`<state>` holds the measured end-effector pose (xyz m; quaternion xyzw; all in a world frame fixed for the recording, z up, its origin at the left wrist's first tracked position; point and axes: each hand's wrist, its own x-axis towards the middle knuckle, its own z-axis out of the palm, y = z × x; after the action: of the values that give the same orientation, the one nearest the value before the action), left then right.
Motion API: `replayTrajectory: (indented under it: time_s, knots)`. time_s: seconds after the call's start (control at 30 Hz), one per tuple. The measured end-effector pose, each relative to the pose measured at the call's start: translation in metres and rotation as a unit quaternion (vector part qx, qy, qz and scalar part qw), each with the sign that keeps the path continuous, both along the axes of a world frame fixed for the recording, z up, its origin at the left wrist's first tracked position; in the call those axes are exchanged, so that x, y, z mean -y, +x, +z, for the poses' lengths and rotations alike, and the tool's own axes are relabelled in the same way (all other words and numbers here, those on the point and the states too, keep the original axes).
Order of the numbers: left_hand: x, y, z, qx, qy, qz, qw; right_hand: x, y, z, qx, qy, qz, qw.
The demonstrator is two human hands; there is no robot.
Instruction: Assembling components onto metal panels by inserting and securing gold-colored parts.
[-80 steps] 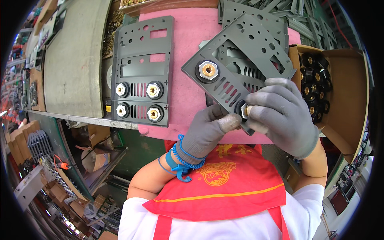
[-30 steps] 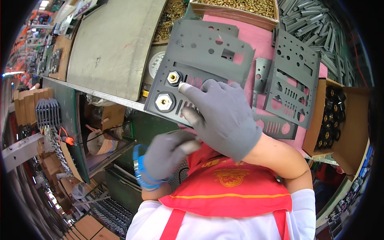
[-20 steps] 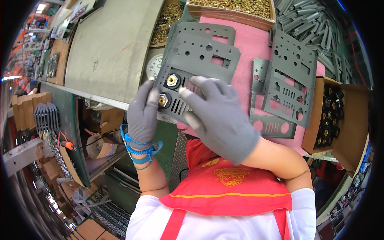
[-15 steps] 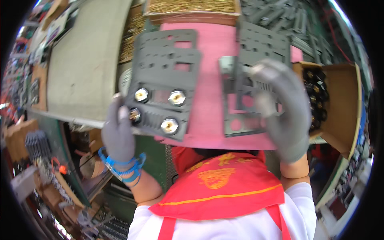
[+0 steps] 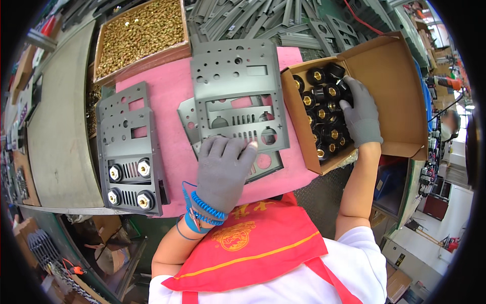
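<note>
My left hand (image 5: 223,169), in a grey glove with a blue coiled wrist strap, holds the near edge of a grey metal panel (image 5: 238,83) with cut-outs. Its fingertips and thumb lie over that edge; the panel rests partly over other grey plates (image 5: 263,167). My right hand (image 5: 362,114), also gloved, reaches into an open cardboard box (image 5: 304,144) of black round fittings with brass centres (image 5: 331,91). Thumb and fingers close around a black fitting there, partly hidden by the glove. A second grey panel (image 5: 126,124) at left carries several black fittings fastened with silver hex nuts (image 5: 144,168).
Pink sheeting (image 5: 172,131) covers the work surface. A box of small brass parts (image 5: 142,35) stands at the back left, and long grey metal strips (image 5: 243,20) are heaped at the back. The box's raised flap (image 5: 387,66) stands right of my right hand.
The view has turned rightward. My left hand has left the panel with the nuts for the middle panel's near edge. My right hand has moved from the plates into the box of fittings.
</note>
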<state>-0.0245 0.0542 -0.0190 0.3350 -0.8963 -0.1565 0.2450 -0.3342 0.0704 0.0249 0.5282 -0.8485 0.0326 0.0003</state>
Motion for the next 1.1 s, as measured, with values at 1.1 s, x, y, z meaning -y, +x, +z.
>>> replayTrajectory:
  time_s: [1.1]
  knots:
    - [-0.029, 0.038, 0.02, -0.281, 0.034, 0.13, 0.95, -0.013, 0.168, 0.011, 0.859, 0.087, 0.061, 0.5]
